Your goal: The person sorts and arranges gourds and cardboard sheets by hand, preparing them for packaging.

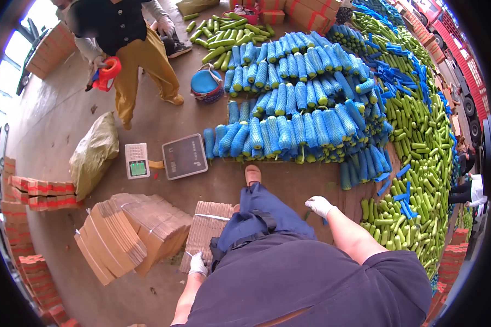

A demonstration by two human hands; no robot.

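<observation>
My left hand [197, 264], in a white glove, is at the near end of a bundle of flat cardboard [208, 220]. Its fingers are closed at the white strap [189, 254] round that bundle. To the right of my legs, my gloved right hand [320, 206] hangs over the floor with its fingers stretched out and nothing visible in them. Ahead of my foot lie stacked rows of green gourds in blue net sleeves [278, 133]. A large heap of bare green gourds [420, 163] spreads along the right.
A larger cardboard bundle [131, 229] lies at the left. Beyond it are a sack [97, 152], a scale [185, 157] with its display unit [137, 168], and a blue-topped stool [206, 83]. A person [142, 60] stands at the upper left holding a red tape dispenser [108, 73].
</observation>
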